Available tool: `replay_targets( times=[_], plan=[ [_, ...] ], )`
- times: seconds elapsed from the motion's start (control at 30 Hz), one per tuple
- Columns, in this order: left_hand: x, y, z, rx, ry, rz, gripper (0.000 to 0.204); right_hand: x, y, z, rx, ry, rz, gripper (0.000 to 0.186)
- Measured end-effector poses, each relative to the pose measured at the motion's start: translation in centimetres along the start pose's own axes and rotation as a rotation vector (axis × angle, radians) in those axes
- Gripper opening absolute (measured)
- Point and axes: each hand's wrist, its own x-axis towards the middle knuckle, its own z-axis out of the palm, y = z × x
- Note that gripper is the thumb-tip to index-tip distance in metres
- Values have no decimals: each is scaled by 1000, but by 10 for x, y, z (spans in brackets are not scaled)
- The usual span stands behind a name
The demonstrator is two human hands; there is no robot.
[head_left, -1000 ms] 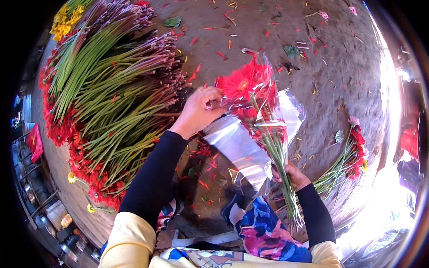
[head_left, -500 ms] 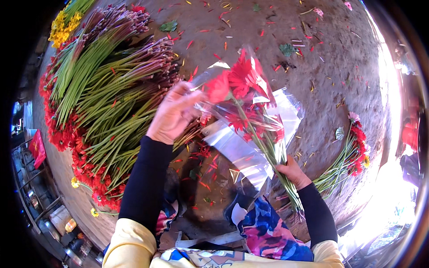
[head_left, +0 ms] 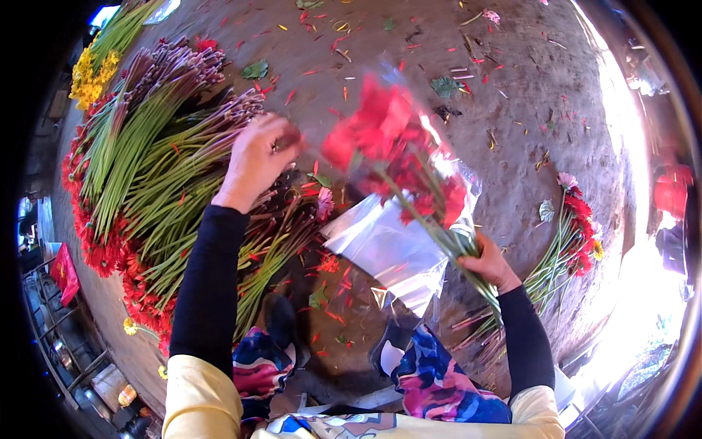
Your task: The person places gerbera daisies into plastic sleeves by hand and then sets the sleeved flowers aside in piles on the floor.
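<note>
My right hand (head_left: 491,265) is closed around the green stems of a bunch of red gerberas (head_left: 395,139). The bunch tilts up to the left, its heads smeared by motion, with clear shiny plastic along their right side. How far the plastic wraps the heads cannot be made out. Apart from the bunch, my left hand (head_left: 256,157) hovers near the cut stem ends of the big flower pile. Its fingers bend inward and their tips are blurred, so any small thing in them is hidden. Clear plastic sleeves (head_left: 395,245) lie below the bunch, between my hands.
A large pile of red gerberas (head_left: 146,175) with long green stems covers the left, yellow flowers (head_left: 93,77) at its far end. A smaller bunch (head_left: 563,252) lies at right. Petals and leaves litter the floor (head_left: 512,139). A metal rack (head_left: 62,322) stands at far left.
My left hand has left the plastic beside the flower heads and moved left toward the pile. The bunch in my right hand has shifted slightly, its heads moving left.
</note>
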Motion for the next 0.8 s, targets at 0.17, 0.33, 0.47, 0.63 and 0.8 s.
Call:
replay_targets(
  times=[0.17,0.33,0.47,0.63,0.8],
  plan=[
    [25,10,5,-584,344,-443,7,25,-25,-70,-161,363,-138,49],
    [-33,54,68,-743,49,-499,5,61,-62,-144,-710,837,-406,48],
    [-111,91,125,-835,-182,-629,6,71,-55,-45,-786,739,-713,35],
    [-160,123,158,-965,-397,-942,13,50,32,114,-569,-44,-500,31],
    [-170,123,151,-1108,-319,-1033,9,60,66,126,-695,-6,-482,19]
  ],
)
